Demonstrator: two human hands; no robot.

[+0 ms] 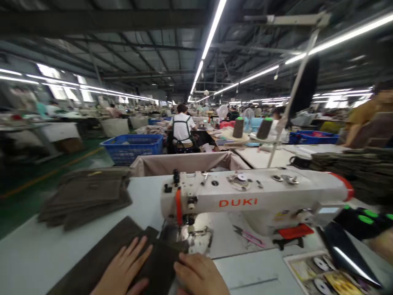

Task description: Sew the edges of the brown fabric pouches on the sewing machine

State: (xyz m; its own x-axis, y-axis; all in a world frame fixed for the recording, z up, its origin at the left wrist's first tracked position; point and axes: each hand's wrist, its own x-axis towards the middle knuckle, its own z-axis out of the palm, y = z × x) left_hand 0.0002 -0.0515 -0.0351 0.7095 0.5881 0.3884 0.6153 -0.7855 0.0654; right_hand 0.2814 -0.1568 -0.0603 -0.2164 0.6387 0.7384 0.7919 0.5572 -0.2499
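A dark olive-brown piece of fabric (92, 250) lies on the light table in front of the sewing machine (264, 192). Its upper right part reaches the presser foot (184, 233). My left hand (125, 264) is flat on the fabric with fingers spread. At the fabric's right edge, my right hand (201, 274) has its fingers bent together over the edge; its thumb is mostly hidden. Pink-handled thread snips (250, 237) rest on the machine bed, right of the needle area.
Folded dark fabric pieces (89, 192) are stacked at the left. Behind the machine stands a cloth-lined bin (184, 164), with a blue basket (132, 147) beyond. A bobbin tray (322, 272) sits at right. Another person's blurred arm (383, 243) shows at the right edge.
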